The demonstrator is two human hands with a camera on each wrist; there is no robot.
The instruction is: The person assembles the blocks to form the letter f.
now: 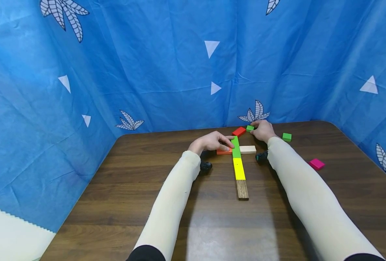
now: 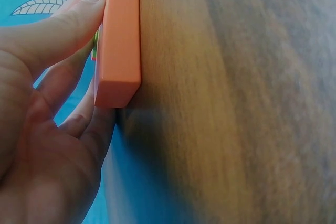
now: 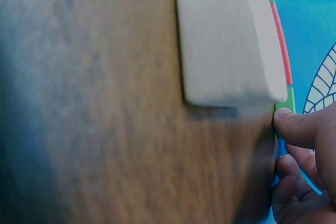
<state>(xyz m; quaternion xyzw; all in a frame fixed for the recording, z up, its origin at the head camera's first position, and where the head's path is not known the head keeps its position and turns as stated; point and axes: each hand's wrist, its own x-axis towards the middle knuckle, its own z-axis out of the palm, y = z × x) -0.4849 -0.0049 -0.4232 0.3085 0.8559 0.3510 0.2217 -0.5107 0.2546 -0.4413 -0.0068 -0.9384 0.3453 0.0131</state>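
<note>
In the head view, wooden blocks lie flat in a cross shape. A green block (image 1: 236, 150), a yellow block (image 1: 239, 169) and a brown block (image 1: 243, 190) form the upright line. An orange block (image 1: 223, 152) extends left and a pale wood block (image 1: 248, 149) right. My left hand (image 1: 212, 141) rests over the orange block, its fingers reaching the green block's upper end; the thumb lies along the orange block (image 2: 119, 35) in the left wrist view. Farther back, my right hand (image 1: 264, 130) pinches a small green block (image 1: 250, 128), thumb against its side.
A red block (image 1: 239, 131) lies just left of the small green block. Another green block (image 1: 286, 137) and a magenta block (image 1: 316, 164) lie to the right. A blue patterned curtain (image 1: 179, 72) hangs behind the brown wooden table (image 1: 131, 192).
</note>
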